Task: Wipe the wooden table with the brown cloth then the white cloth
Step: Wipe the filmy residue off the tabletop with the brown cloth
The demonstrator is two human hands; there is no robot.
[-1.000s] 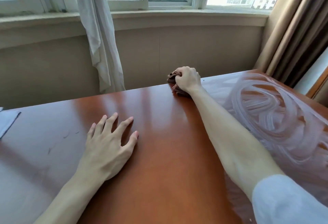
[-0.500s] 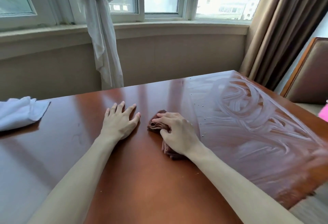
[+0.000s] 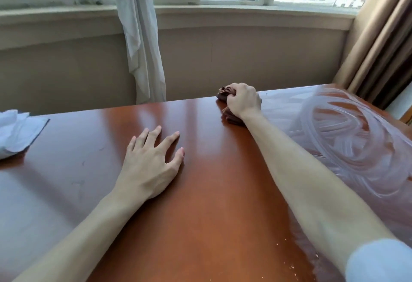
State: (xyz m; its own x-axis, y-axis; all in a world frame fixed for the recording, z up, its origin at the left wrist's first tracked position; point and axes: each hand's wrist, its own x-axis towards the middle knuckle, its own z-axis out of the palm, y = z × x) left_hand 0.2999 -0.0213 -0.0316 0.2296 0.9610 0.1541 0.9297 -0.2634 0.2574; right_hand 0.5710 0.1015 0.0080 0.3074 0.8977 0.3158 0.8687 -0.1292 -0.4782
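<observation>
Right hand [image 3: 243, 101] fisted round brown cloth [image 3: 225, 94] at table's [image 3: 200, 192] far edge; left hand [image 3: 149, 163] flat, fingers spread, holding nothing; white cloth [image 3: 15, 132] at left edge.

Single head view, facing forward-down, table [image 3: 200, 192] close, window beyond

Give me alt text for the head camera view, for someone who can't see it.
A person's right hand presses a bunched brown cloth at the far edge of a glossy wooden table, with wet swirl marks to its right. The left hand lies flat, and a white cloth sits at far left.
</observation>
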